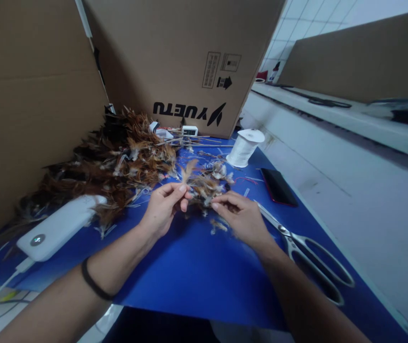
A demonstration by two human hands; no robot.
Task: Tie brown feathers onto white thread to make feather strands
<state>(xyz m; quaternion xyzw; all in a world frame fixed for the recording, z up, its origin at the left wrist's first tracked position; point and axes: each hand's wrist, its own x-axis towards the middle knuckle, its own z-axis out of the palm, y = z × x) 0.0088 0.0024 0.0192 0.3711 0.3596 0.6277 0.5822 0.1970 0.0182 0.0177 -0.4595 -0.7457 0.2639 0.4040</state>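
Between thumb and fingers, my left hand (166, 205) pinches a light brown feather (189, 171), its tip pointing up and away. My right hand (241, 214) is closed in a pinch at the edge of a small pile of loose feathers and fluff (204, 186); a pale bit of fluff shows at its fingertips, though I cannot tell if it is held or lies behind. Stray tufts (219, 225) lie on the blue table surface (189, 267) below the hands. A large heap of brown and black feathers (132, 157) spreads at the left.
Large scissors (303, 247) lie right of my right hand, near a dark phone (278, 186). Behind stand a white spool (245, 147), a small white display (190, 131) and a cardboard box (175, 57). A white power bank (61, 226) with a cable is at left.
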